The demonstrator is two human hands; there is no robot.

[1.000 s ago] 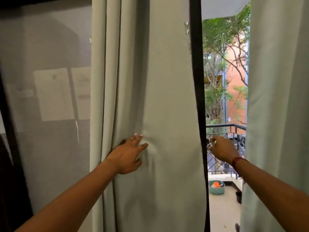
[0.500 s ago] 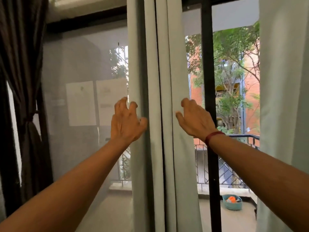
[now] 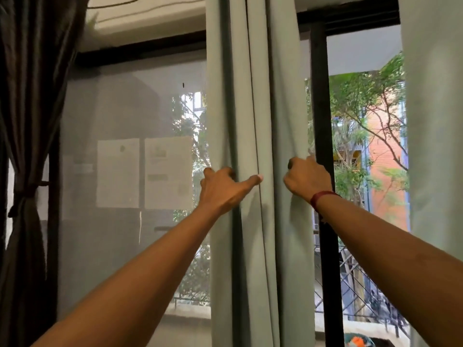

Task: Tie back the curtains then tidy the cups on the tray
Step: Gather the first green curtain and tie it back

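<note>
Fabric had bunched: the green curtain [image 3: 253,96], spread wide a second earlier, now hung in narrow folds between the left hand [image 3: 223,189] and the right hand [image 3: 307,180], each curled round one edge. Gathering looked nearly complete, with only the tying left. Neither tray nor cups showed.

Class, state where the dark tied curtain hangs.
Head view, far left edge: the dark curtain hangs beside the mesh screen, left of the green curtain.
</note>
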